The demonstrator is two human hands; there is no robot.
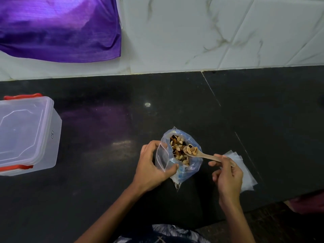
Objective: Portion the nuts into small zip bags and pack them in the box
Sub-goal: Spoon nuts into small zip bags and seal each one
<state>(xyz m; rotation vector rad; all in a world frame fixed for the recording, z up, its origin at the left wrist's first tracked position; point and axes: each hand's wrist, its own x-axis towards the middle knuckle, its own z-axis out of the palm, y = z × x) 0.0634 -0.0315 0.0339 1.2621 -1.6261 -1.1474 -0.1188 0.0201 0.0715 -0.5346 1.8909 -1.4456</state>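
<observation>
The nuts (177, 149) sat in a crinkled clear bag (191, 165) on the dark polished worktop (105, 137), where the left hand (154, 165) curled round a small zip bag (162, 157) against its side. The right hand (228, 174) pinched a pale spoon (201, 154), its heaped bowl over the open mouth. A lidded translucent box (26, 135) with red clips stood well apart, left.

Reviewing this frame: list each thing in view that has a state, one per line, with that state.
Large nut bag: open, upright, holding nuts.
Small zip bag: empty, held beside the large bag.
Spoon: loaded with nuts, over the large bag's mouth.
Box: lid on, red clips showing.
Spare zip bags: flat stack on the counter.
Left hand: grips the small zip bag.
Right hand: holds the spoon's handle.
</observation>
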